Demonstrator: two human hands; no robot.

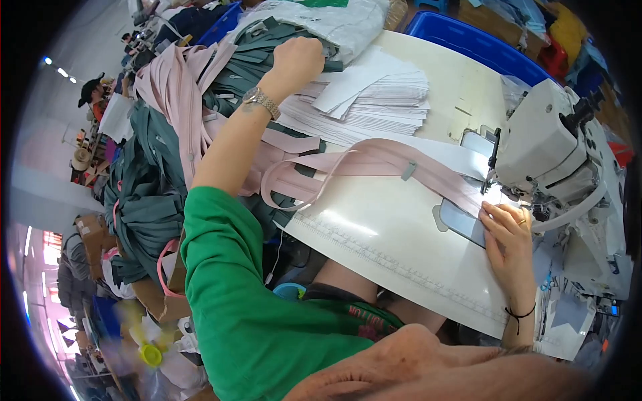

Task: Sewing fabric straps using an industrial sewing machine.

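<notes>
A long pink zipper (381, 152) with a small grey-green pull lies looped across the white table, one end under the head of a sewing machine (545, 144). My right hand (508, 237) is beside the needle area, its fingertips closed on the zipper's near edge. A white strip (449, 155) runs alongside the zipper towards the needle. At the far left my left hand (298, 65) is closed like a fist over a heap of dark green zippers (251, 63). Its fingertips are hidden, so what they grip does not show. Just right of it is a stack of white cut pieces (384, 97).
More pink zippers (180, 100) and dark green ones (150, 194) hang over the table's left side. A white plastic bag (334, 27) and a blue bin (475, 47) sit along the far side. Low on the left, a fan (151, 355) spins. Scissors (547, 282) lie by the right wrist.
</notes>
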